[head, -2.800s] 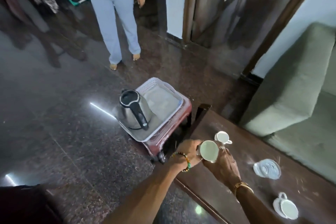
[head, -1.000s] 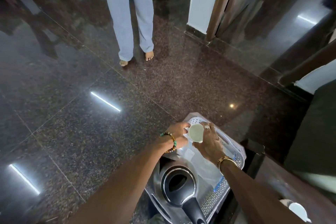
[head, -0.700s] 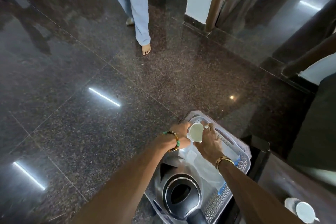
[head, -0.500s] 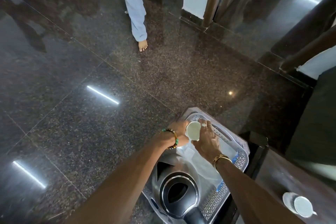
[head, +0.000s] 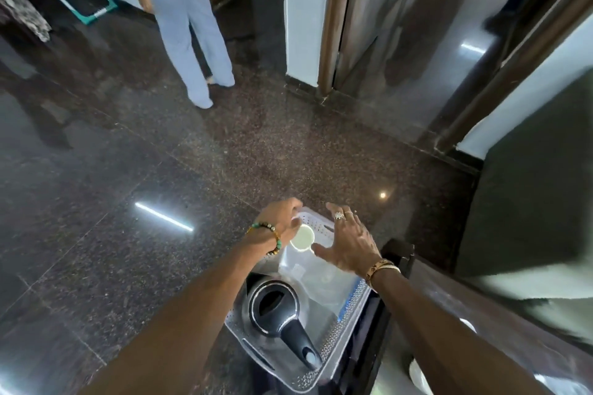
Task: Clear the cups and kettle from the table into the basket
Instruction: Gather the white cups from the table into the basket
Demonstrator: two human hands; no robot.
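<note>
Since the steel kettle (head: 272, 308) already fills the near end of the white perforated basket (head: 351, 309), the left hand (head: 280, 221) brings the white cup (head: 302, 237) upright into the free far corner. Its fingers are curled round the cup's side, apparently to steady it as it settles. Just right of the cup, the right hand (head: 348, 245) hovers with fingers spread, grasping nothing, seemingly ready to catch a tip, its forearm stretched over the dark table (head: 459, 297).
</note>
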